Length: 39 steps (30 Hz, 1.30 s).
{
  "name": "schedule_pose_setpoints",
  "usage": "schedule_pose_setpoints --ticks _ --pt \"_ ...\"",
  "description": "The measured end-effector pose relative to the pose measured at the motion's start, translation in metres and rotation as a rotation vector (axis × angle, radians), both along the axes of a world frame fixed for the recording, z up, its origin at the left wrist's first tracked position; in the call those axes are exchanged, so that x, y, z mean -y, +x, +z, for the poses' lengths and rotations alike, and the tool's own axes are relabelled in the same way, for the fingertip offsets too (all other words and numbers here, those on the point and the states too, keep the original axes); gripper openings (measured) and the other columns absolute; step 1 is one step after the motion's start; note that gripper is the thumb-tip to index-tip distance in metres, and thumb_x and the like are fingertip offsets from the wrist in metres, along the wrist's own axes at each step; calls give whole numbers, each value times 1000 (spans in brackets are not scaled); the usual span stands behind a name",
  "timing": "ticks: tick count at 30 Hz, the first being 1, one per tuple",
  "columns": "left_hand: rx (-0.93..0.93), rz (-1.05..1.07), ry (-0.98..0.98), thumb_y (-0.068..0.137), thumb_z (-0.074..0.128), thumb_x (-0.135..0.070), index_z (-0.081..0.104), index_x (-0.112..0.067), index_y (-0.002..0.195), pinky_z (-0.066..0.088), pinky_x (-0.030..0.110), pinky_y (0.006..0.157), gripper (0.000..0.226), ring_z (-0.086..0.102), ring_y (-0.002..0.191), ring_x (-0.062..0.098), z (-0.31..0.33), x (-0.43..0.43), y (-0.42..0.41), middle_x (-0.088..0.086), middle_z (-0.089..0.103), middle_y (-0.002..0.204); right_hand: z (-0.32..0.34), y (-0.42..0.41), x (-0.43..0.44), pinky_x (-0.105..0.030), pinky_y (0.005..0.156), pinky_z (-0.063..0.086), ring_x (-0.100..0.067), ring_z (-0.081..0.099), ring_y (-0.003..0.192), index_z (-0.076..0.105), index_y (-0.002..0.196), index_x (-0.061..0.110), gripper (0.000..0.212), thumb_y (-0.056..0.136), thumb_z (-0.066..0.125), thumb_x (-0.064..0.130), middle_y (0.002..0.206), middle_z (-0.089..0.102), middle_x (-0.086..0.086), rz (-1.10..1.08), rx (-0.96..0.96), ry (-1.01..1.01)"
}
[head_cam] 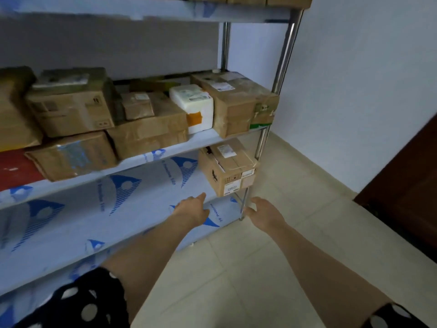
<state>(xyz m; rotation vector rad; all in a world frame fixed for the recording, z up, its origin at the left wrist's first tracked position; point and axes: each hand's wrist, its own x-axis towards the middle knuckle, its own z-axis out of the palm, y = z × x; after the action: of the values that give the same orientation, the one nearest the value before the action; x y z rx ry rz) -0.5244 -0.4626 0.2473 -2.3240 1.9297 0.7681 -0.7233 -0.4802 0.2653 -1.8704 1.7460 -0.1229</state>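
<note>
A brown cardboard box (228,168) with white labels stands alone at the right end of a lower shelf (142,192) covered in blue-printed white film. My left hand (192,208) reaches over that shelf, fingers straight, a little below and left of the box, holding nothing. My right hand (261,209) hangs just right of the rack's front right post (244,204), below the box, fingers loosely curled and empty. Both hands are apart from the box.
The shelf above carries several taped cardboard boxes (146,124) and a white foam box (195,107) with orange tape. A red item (16,169) lies at the far left. Pale tiled floor (295,209) spreads to the right, with a white wall and a dark wooden door (406,176).
</note>
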Motion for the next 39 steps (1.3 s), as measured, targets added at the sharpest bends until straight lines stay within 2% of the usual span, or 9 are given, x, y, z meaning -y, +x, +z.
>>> schedule_pose_setpoints --ticks 7,15,21,26,30,32,36,37,39 --pt "-8 112 73 99 42 -35 15 -23 153 39 39 105 61 40 131 31 -22 124 -42 13 38 146 -30 -49 148 -33 103 36 -29 44 129 42 139 8 41 101 39 23 141 46 -14 57 13 57" --pt "-97 495 84 102 38 -31 21 -18 152 34 34 107 54 37 136 25 -75 247 -77 8 34 152 -107 -69 333 -31 86 42 -30 56 111 54 113 7 25 100 36 19 122 58 -18 255 7 90" --pt "-164 748 104 103 35 -23 38 -6 138 38 35 101 40 47 127 28 -112 308 -88 13 47 140 -160 -67 419 -32 87 43 -33 55 113 49 130 5 35 98 38 13 126 57 -20 322 12 140" --pt "-335 980 71 104 34 -26 30 -1 141 39 35 95 45 47 124 31 -150 336 -81 17 44 140 -202 -54 455 -31 85 41 -34 55 114 50 125 0 31 97 41 10 125 57 -21 287 58 176" --pt "-438 1078 -51 102 37 -27 43 -2 132 37 30 81 40 47 94 23 -164 340 -84 16 53 130 -222 -50 461 -35 83 46 -35 58 105 57 114 0 25 93 47 11 115 60 -22 217 95 142" --pt "-446 1124 -50 99 44 -27 48 -4 128 40 31 82 38 51 95 24 -167 333 -86 14 56 125 -223 -53 455 -37 81 47 -37 60 101 57 115 0 28 94 46 16 111 60 -23 198 27 115" --pt "-324 1143 108 100 37 -36 47 -6 133 42 35 95 45 54 115 31 -168 300 -92 15 55 128 -224 -66 425 -28 70 45 -31 62 88 65 104 10 30 94 48 32 99 64 -15 245 -54 178" --pt "-323 1131 162 101 35 -37 48 -6 132 44 35 96 46 56 113 31 -170 289 -92 16 57 125 -225 -68 418 -27 67 41 -30 61 88 65 101 9 32 94 48 35 97 65 -14 255 -72 211" --pt "-358 1155 270 98 36 -48 54 -8 120 51 33 83 50 62 98 29 -173 274 -91 13 63 109 -228 -72 410 -30 71 39 -32 61 97 65 95 3 44 95 47 43 103 67 -18 253 -86 274"
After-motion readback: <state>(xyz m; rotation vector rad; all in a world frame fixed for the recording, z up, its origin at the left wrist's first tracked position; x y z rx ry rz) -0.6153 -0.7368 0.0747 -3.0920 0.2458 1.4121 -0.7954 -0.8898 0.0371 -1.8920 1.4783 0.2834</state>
